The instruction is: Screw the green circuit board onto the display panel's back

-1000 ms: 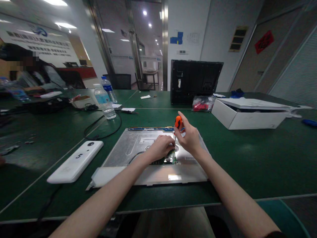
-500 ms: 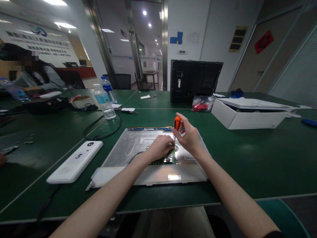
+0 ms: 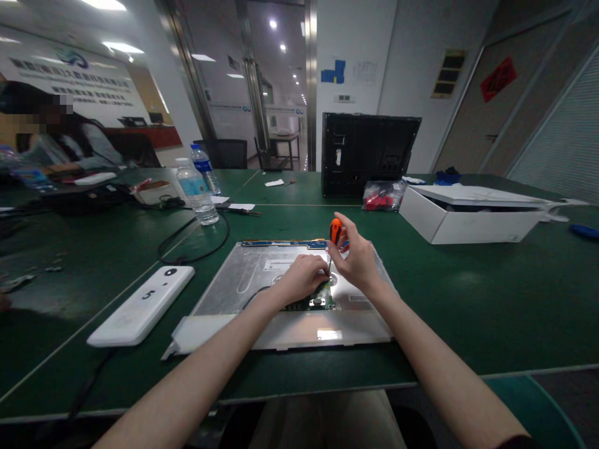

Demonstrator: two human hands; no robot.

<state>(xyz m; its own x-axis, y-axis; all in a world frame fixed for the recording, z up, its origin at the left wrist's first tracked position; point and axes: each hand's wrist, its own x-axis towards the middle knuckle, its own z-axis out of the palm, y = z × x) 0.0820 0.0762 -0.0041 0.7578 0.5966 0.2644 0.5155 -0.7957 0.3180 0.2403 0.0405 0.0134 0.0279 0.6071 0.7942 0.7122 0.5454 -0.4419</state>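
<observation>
A silver metal display panel (image 3: 224,274) lies back side up on the table in front of me, with a blue circuit strip (image 3: 281,244) along its far edge. On its middle sits a green circuit board (image 3: 330,298). My right hand (image 3: 355,252) grips an orange and black screwdriver (image 3: 336,231), held nearly upright with its shaft pointing down at the board. Close to the shaft's lower end, my left hand (image 3: 304,277) rests over the board with fingers bent together. Whatever its fingertips hold, if anything, is hidden. The screwdriver's tip cannot be made out clearly.
Left of the panel lies a white device marked 5 (image 3: 143,305). Behind it are a black cable (image 3: 229,234) and two water bottles (image 3: 199,196). A black monitor casing (image 3: 369,153) stands at the back, and a white box (image 3: 472,218) at the right. Another person (image 3: 60,137) sits far left.
The screwdriver's handle has turned or shifted very slightly in my right hand. My left hand stays in place, and the panel has not moved.
</observation>
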